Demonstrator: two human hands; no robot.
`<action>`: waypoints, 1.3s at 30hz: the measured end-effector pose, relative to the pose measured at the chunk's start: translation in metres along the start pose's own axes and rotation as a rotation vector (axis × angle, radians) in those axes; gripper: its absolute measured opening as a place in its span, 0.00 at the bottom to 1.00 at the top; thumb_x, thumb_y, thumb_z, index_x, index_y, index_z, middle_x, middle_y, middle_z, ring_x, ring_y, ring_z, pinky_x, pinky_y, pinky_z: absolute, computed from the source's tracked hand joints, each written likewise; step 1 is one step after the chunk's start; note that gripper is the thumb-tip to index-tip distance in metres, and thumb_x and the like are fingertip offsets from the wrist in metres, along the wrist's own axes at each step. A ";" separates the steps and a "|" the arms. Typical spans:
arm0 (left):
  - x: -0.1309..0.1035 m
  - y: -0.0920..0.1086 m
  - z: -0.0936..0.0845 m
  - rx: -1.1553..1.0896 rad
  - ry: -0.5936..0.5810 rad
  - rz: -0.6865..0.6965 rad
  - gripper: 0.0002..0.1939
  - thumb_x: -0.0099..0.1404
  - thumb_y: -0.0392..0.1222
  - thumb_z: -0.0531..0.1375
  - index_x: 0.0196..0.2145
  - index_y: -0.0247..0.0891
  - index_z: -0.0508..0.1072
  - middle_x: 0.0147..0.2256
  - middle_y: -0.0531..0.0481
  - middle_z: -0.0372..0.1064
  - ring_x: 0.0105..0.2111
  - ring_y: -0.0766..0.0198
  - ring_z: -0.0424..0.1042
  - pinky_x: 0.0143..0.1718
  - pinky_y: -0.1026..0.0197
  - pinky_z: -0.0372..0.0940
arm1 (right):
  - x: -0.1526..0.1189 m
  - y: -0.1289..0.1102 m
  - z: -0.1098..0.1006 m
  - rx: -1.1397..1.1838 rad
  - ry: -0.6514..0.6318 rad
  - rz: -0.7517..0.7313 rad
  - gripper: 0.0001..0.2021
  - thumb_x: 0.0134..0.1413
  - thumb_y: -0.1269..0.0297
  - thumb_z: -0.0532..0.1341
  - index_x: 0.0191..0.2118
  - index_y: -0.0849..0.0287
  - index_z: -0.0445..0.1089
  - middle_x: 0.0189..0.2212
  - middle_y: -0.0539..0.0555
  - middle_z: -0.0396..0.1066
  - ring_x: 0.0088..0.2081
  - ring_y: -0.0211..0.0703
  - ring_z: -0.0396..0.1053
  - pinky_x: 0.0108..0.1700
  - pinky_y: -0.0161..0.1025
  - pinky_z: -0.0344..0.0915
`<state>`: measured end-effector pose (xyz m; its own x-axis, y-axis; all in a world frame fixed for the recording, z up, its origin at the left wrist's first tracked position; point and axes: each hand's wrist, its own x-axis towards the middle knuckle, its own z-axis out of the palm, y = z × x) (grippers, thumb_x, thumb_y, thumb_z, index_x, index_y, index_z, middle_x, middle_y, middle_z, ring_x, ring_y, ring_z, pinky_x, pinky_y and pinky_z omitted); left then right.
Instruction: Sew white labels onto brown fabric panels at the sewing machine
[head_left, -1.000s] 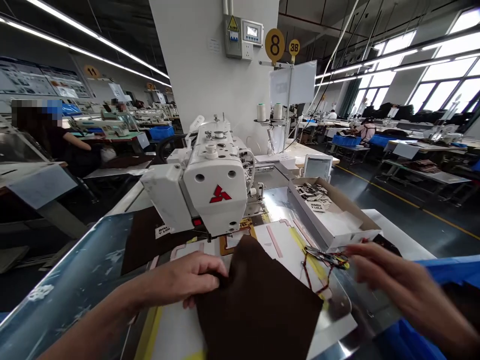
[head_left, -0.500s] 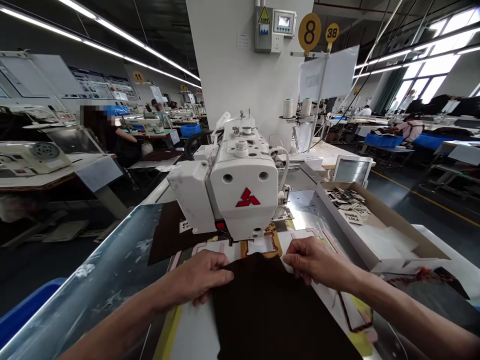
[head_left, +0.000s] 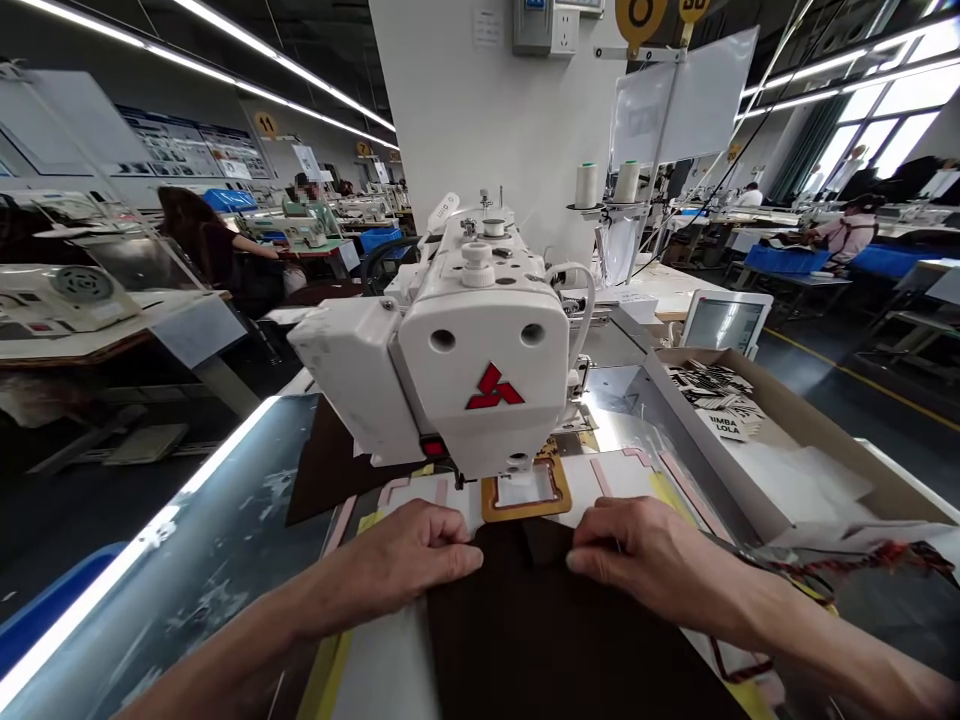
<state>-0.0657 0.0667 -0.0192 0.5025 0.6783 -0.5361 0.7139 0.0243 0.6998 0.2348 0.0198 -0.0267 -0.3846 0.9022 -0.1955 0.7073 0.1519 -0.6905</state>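
Observation:
A dark brown fabric piece (head_left: pixel 540 640) lies on the white work plate (head_left: pixel 382 660) in front of a white sewing machine (head_left: pixel 487 370). My left hand (head_left: pixel 420 555) pinches its far left corner between thumb and fingers. At the far right corner my right hand (head_left: pixel 637 560) grips the cloth the same way. Between the hands the far edge is partly folded over. Just beyond that edge is an orange-brown clamp frame (head_left: pixel 525 495) under the machine head. Another dark brown piece (head_left: pixel 319 465) lies to the left, partly hidden by the machine.
A cardboard box (head_left: pixel 787 440) with several black-and-white labels (head_left: pixel 724 400) stands at the right. Behind it is a small screen (head_left: pixel 724 320). Thread cones (head_left: pixel 586 187) stand at the back. A blue bin (head_left: pixel 56 600) is at the lower left; a person (head_left: pixel 214 240) sits farther off.
The view has tipped down and come closer to the machine. My right hand has turned inward, and the fabric's far edge now shows a fold between my hands. Both hands keep hold of it.

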 end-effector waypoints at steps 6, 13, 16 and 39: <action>-0.006 -0.009 0.002 0.007 -0.009 0.036 0.22 0.71 0.55 0.60 0.28 0.40 0.56 0.27 0.58 0.47 0.27 0.66 0.48 0.27 0.60 0.45 | 0.005 0.006 0.012 -0.158 0.145 -0.014 0.10 0.66 0.55 0.63 0.47 0.53 0.72 0.36 0.50 0.76 0.32 0.43 0.70 0.35 0.39 0.58; -0.016 -0.001 0.008 0.007 -0.040 0.058 0.21 0.73 0.53 0.57 0.27 0.40 0.56 0.27 0.57 0.49 0.27 0.66 0.50 0.27 0.60 0.45 | 0.017 0.011 0.014 -0.127 0.133 0.107 0.14 0.65 0.48 0.63 0.44 0.54 0.69 0.30 0.51 0.74 0.31 0.45 0.68 0.32 0.39 0.53; -0.012 0.001 0.006 0.057 0.036 -0.004 0.23 0.72 0.56 0.57 0.27 0.40 0.56 0.24 0.57 0.48 0.24 0.67 0.51 0.26 0.60 0.45 | 0.020 0.014 0.013 -0.108 0.120 0.073 0.11 0.68 0.55 0.58 0.35 0.54 0.68 0.28 0.51 0.71 0.29 0.42 0.64 0.32 0.38 0.53; 0.023 -0.017 -0.018 -0.075 0.222 -0.090 0.24 0.66 0.62 0.61 0.25 0.39 0.67 0.17 0.51 0.69 0.19 0.64 0.61 0.26 0.60 0.53 | 0.035 0.015 -0.011 -0.004 0.140 0.276 0.18 0.63 0.62 0.57 0.21 0.56 0.61 0.17 0.50 0.69 0.19 0.39 0.67 0.26 0.37 0.56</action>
<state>-0.0750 0.0949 -0.0356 0.3129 0.8154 -0.4871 0.7088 0.1410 0.6912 0.2383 0.0582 -0.0362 -0.0927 0.9563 -0.2772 0.7759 -0.1051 -0.6221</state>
